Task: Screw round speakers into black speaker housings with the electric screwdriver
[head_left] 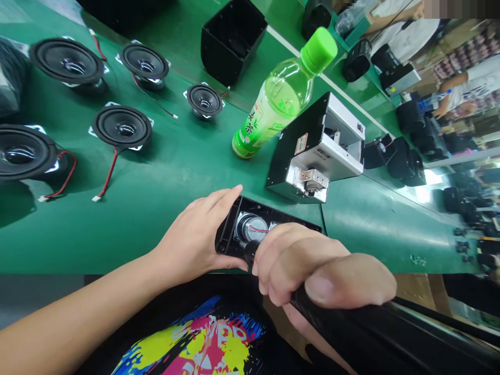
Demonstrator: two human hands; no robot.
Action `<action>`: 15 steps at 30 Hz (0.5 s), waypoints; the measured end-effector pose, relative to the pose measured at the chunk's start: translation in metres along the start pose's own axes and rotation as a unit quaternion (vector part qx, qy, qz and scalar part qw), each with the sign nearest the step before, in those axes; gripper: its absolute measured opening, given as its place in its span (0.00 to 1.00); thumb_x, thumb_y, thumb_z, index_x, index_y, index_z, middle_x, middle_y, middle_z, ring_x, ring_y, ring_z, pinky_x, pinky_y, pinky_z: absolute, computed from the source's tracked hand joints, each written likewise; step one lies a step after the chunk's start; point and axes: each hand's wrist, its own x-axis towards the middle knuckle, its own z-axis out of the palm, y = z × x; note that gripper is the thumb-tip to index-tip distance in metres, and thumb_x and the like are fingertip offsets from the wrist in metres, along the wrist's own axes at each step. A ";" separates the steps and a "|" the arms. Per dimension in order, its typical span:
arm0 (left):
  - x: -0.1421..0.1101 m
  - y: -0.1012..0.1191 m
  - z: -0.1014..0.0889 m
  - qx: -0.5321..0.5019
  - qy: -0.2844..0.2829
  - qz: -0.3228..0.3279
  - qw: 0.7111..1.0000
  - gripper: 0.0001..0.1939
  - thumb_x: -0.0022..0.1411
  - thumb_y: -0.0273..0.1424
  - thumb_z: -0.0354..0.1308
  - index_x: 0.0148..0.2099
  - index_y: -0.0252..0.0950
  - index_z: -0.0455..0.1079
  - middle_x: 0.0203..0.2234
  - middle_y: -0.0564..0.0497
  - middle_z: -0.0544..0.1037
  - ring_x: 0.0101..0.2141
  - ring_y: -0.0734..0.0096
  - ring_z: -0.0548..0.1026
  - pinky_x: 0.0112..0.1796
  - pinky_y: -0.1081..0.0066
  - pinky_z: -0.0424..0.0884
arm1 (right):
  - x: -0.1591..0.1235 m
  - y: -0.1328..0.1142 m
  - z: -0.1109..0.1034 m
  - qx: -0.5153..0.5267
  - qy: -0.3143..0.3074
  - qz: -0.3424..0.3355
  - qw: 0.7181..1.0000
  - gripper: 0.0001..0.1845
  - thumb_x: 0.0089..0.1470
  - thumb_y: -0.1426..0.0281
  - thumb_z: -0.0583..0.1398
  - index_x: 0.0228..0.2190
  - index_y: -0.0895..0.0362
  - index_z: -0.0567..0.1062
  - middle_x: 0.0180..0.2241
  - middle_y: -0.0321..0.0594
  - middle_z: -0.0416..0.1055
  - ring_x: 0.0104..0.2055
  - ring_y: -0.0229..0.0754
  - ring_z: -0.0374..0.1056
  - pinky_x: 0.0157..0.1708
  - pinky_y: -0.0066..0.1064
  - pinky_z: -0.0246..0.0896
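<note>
My left hand [191, 237] grips the left end of a long black speaker housing [287, 209] on the green table, thumb and fingers on opposite sides. Inside the housing sits a small speaker driver [257, 230] with its round magnet facing up and a thin red wire across it. Part of a second driver shows beside it, mostly hidden by my right hand [308, 260]. That hand is wrapped round a thick black electric screwdriver [378, 333], whose front end points down at the housing. My fingers hide the exact contact point of the tip.
Several loose speakers [123, 126] with wires lie at the left. Behind the housing stand a green tea bottle [269, 109] and a silver and black screw feeder [312, 151]. An open black box [232, 39] is farther back. At the far right, another person's hand [441, 108] is visible.
</note>
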 end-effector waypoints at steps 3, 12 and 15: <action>0.000 -0.001 0.001 -0.013 -0.004 -0.009 1.000 0.83 0.62 0.66 0.89 1.00 0.53 0.41 0.88 0.32 0.74 0.82 0.28 0.80 0.78 0.38 0.83 | 0.003 0.008 0.018 0.039 0.081 -0.050 0.995 0.03 0.81 0.67 0.67 0.48 0.47 0.83 0.30 0.26 0.75 0.25 0.35 0.73 0.37 0.30 0.80; -0.003 -0.006 0.006 -0.001 -0.018 -0.017 1.000 0.88 0.58 0.60 0.93 1.00 0.54 0.39 0.88 0.33 0.74 0.83 0.29 0.79 0.79 0.37 0.84 | -0.020 0.037 0.038 0.101 0.140 -0.059 0.983 0.04 0.79 0.61 0.72 0.49 0.46 0.86 0.27 0.27 0.76 0.26 0.38 0.73 0.35 0.31 0.74; -0.001 -0.007 0.002 0.030 -0.025 -0.014 0.999 0.90 0.57 0.51 0.95 1.01 0.52 0.36 0.87 0.30 0.75 0.82 0.27 0.81 0.76 0.36 0.87 | -0.023 0.048 0.042 0.108 0.143 -0.077 0.981 0.06 0.81 0.58 0.70 0.51 0.46 0.87 0.26 0.29 0.77 0.25 0.39 0.73 0.33 0.32 0.72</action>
